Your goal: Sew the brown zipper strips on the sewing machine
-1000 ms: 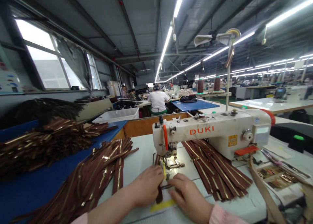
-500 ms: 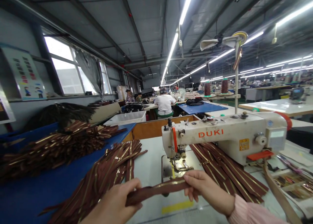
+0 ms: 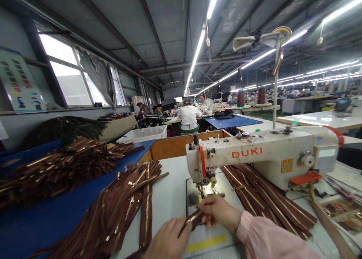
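Note:
Between my hands runs a brown zipper (image 3: 194, 218) with gold teeth, just in front of the sewing machine (image 3: 246, 149). My right hand (image 3: 219, 212) pinches its far end close to the needle area. My left hand (image 3: 171, 238) is closed around the nearer part, low over the table, and the zipper's tail shows under it. Left of the machine lies a pile of brown zippers (image 3: 113, 210) with gold teeth. More brown zippers (image 3: 263, 198) lie fanned out beneath the machine's arm.
A blue table (image 3: 56, 210) on the left carries a heap of brown strips (image 3: 70, 168). A tray of small parts (image 3: 343, 213) and a hanging tan strap (image 3: 325, 221) are on the right. Ahead, a person in white (image 3: 189, 117) sits facing away.
My hands have come closer together, and the zipper between them is shorter and more tilted. My right hand has shifted left toward the needle area, my left hand rightward.

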The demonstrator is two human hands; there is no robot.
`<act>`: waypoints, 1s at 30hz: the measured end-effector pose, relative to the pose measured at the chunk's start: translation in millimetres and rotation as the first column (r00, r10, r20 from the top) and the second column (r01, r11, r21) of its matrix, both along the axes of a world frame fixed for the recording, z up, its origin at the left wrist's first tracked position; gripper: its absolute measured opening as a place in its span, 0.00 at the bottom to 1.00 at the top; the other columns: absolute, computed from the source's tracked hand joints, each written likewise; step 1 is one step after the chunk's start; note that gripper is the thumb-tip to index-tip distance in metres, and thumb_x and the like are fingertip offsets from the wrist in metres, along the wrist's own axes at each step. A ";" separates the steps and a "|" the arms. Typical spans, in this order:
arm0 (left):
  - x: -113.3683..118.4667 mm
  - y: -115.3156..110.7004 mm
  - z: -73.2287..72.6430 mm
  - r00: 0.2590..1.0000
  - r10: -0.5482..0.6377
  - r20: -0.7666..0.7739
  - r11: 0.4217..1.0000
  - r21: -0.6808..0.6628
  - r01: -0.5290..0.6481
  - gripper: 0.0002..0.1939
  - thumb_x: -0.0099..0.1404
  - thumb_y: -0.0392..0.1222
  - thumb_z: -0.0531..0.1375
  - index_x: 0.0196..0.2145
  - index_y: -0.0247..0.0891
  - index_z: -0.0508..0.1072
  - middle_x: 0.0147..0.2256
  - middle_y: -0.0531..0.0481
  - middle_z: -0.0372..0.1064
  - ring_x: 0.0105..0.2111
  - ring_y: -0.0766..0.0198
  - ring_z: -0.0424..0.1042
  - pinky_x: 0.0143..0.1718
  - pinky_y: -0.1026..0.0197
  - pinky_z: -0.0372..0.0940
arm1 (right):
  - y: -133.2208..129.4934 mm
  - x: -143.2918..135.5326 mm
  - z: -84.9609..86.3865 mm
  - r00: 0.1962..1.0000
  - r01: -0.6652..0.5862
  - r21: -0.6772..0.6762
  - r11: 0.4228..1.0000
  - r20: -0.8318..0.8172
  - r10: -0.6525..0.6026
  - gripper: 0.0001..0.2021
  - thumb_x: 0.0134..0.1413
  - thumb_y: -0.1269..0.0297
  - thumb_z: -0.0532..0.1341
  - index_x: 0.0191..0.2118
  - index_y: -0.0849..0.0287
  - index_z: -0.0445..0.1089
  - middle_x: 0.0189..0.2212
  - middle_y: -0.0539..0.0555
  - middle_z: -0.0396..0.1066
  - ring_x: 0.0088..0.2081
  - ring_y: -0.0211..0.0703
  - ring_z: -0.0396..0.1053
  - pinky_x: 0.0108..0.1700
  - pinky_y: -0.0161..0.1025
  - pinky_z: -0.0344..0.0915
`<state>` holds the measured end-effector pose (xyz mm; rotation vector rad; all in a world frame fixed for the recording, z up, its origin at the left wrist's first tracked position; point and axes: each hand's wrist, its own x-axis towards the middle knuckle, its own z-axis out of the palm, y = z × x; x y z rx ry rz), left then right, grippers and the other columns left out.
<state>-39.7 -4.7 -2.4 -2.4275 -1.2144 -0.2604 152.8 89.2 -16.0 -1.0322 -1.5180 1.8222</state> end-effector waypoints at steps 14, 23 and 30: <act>36.5 30.4 -9.8 0.904 -0.049 0.425 0.989 -0.107 0.104 0.13 0.64 0.27 0.49 0.32 0.41 0.68 0.32 0.50 0.69 0.34 0.59 0.71 0.35 0.58 0.69 | -2.8 26.8 5.6 0.959 0.041 0.481 0.876 0.229 -0.170 0.12 0.49 0.76 0.56 0.40 0.61 0.69 0.21 0.46 0.65 0.21 0.32 0.63 0.24 0.29 0.57; 39.3 34.5 -9.6 0.815 -0.031 0.579 0.988 -0.106 0.113 0.11 0.66 0.35 0.51 0.31 0.39 0.72 0.30 0.49 0.70 0.33 0.58 0.71 0.35 0.56 0.69 | -6.3 42.4 3.9 0.950 -0.056 0.811 0.582 0.223 -0.220 0.11 0.46 0.82 0.60 0.31 0.59 0.75 0.27 0.50 0.70 0.35 0.39 0.66 0.38 0.33 0.60; 38.9 35.0 -9.9 0.802 -0.042 0.596 0.989 -0.089 0.118 0.11 0.65 0.35 0.51 0.30 0.40 0.72 0.30 0.49 0.70 0.32 0.60 0.71 0.34 0.58 0.69 | -2.3 41.6 0.6 0.950 -0.082 0.855 0.513 0.222 -0.218 0.05 0.50 0.76 0.63 0.29 0.61 0.76 0.27 0.52 0.72 0.33 0.39 0.67 0.37 0.33 0.61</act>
